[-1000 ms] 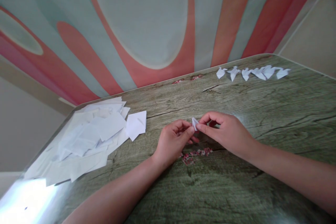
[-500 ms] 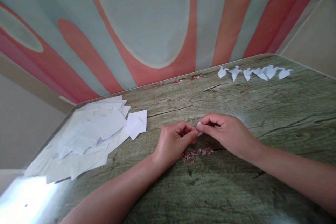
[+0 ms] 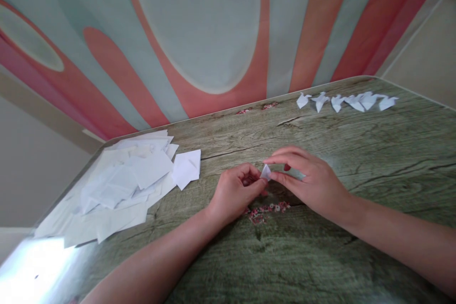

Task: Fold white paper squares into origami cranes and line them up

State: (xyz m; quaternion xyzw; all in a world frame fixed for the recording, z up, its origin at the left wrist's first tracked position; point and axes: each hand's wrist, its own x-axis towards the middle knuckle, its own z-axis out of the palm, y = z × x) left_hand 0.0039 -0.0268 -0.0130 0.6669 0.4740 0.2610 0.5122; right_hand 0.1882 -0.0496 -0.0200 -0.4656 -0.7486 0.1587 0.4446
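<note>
A small folded piece of white paper [image 3: 265, 172], its top a pointed triangle, stands between my hands above the wooden table. My left hand [image 3: 237, 190] pinches its lower left side between thumb and fingers. Close on the right is my right hand [image 3: 306, 175], its index finger raised over the tip and its thumb at the paper's right edge. A gap shows between that thumb and the fingers. The lower part of the paper is hidden by my left fingertips.
At the left lies a loose pile of white paper sheets [image 3: 117, 185], with smaller white squares [image 3: 187, 168] beside it. Several folded white paper birds [image 3: 337, 102] stand in a row at the back right. A patterned wall [image 3: 199, 23] rises behind the table [image 3: 356, 261].
My right index finger has lifted away from the thumb, and the right hand has opened. More of the folded paper's triangular tip shows now. The left hand keeps its pinch.
</note>
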